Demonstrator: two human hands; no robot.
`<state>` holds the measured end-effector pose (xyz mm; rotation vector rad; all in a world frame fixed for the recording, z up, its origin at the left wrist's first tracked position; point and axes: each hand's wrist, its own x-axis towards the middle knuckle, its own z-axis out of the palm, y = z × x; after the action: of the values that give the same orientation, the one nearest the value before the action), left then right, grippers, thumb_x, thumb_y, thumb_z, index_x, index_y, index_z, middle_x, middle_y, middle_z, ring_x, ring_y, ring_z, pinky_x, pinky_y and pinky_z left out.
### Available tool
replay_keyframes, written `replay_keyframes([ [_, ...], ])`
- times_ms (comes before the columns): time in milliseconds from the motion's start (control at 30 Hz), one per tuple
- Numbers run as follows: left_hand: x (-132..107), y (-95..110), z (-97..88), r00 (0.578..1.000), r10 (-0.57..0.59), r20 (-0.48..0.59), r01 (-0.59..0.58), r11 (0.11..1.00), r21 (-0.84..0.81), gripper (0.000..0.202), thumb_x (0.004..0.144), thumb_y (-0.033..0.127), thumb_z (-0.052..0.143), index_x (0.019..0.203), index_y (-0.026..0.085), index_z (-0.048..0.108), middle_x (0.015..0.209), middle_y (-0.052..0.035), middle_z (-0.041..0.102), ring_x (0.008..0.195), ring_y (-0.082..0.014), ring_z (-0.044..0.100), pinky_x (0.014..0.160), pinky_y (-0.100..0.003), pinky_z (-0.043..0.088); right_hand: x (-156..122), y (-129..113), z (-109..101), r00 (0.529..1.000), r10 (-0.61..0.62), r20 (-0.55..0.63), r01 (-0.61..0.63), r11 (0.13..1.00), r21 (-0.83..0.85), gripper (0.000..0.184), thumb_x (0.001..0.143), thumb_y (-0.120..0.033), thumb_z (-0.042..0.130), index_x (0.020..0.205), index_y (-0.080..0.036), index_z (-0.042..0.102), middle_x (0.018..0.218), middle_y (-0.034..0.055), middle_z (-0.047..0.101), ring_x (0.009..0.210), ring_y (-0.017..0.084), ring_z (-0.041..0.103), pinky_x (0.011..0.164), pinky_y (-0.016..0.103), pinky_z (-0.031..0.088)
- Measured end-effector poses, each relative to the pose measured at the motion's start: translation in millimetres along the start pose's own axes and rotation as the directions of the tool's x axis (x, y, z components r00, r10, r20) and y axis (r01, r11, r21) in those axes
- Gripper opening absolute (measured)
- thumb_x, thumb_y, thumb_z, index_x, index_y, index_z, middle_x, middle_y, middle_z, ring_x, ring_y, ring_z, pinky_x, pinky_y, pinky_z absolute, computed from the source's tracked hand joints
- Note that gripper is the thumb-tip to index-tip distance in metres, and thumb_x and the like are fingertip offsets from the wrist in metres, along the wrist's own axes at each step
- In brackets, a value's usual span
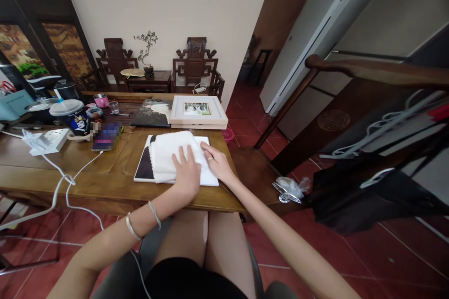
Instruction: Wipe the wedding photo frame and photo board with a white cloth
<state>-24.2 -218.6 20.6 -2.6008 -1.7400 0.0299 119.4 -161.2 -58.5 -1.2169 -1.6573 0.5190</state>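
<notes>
A folded white cloth (163, 154) with a scalloped edge lies on a flat white-edged panel (143, 168), whose left part shows dark. The panel rests near the front right corner of the wooden table. My left hand (187, 168) presses flat on the cloth with its fingers spread. Close beside it, my right hand (218, 163) has its thumb and fingers drawn together at the cloth's right side, over the panel's right part. A ring shows on that hand. The cloth hides most of the panel's face.
Behind the panel sit a white picture frame (222, 114) and a dark picture sheet (145, 114). Leftward are a phone (106, 136) on a cable, a lidded cup (75, 119) and a power strip (56, 140). A wooden chair (294, 149) with a plastic-wrapped item (289, 189) stands right.
</notes>
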Motion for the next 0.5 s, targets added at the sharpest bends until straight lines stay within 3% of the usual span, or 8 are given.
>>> replay_keyframes([
  [167, -57, 34, 6.2, 0.990, 0.138, 0.014, -0.138, 0.990, -0.018, 0.039, 0.090, 0.017, 0.049, 0.125, 0.018, 0.065, 0.159, -0.0125, 0.022, 0.144, -0.0463, 0.015, 0.111, -0.069, 0.025, 0, 0, -4, 0.998, 0.046, -0.035, -0.044, 0.998, 0.055, 0.041, 0.092, -0.033, 0.046, 0.129, -0.026, 0.062, 0.133, 0.0039, 0.062, 0.123, 0.024, 0.058, 0.106, 0.044, 0.044],
  [300, -87, 28, -3.4, 0.961, 0.263, 0.090, -0.263, 0.965, -0.007, 0.033, 0.088, 0.017, 0.051, 0.113, 0.022, 0.072, 0.159, -0.0095, 0.025, 0.144, -0.0440, 0.018, 0.110, -0.069, 0.029, -1, -4, -6, 1.000, 0.016, -0.021, -0.014, 0.997, 0.073, 0.040, 0.091, -0.037, 0.048, 0.125, -0.024, 0.065, 0.132, 0.0053, 0.062, 0.121, 0.024, 0.059, 0.105, 0.043, 0.045],
  [400, -79, 3, -15.7, 0.962, 0.248, 0.118, -0.245, 0.969, -0.039, 0.031, 0.085, 0.010, 0.050, 0.108, 0.014, 0.072, 0.158, -0.0146, 0.026, 0.144, -0.0427, 0.022, 0.110, -0.063, 0.032, -1, -7, -3, 1.000, -0.009, -0.008, 0.010, 0.999, 0.051, 0.035, 0.088, -0.034, 0.053, 0.118, -0.025, 0.070, 0.128, 0.0047, 0.065, 0.122, 0.025, 0.059, 0.108, 0.044, 0.042],
  [500, -42, -31, -24.1, 0.984, 0.170, 0.060, -0.166, 0.984, -0.070, 0.028, 0.084, 0.006, 0.051, 0.104, 0.008, 0.070, 0.152, -0.0212, 0.037, 0.139, -0.0428, 0.035, 0.105, -0.057, 0.042, -1, -9, 0, 0.999, -0.028, 0.019, 0.028, 0.999, 0.016, 0.030, 0.083, -0.028, 0.057, 0.108, -0.024, 0.074, 0.123, 0.0061, 0.068, 0.120, 0.026, 0.060, 0.109, 0.046, 0.042],
])
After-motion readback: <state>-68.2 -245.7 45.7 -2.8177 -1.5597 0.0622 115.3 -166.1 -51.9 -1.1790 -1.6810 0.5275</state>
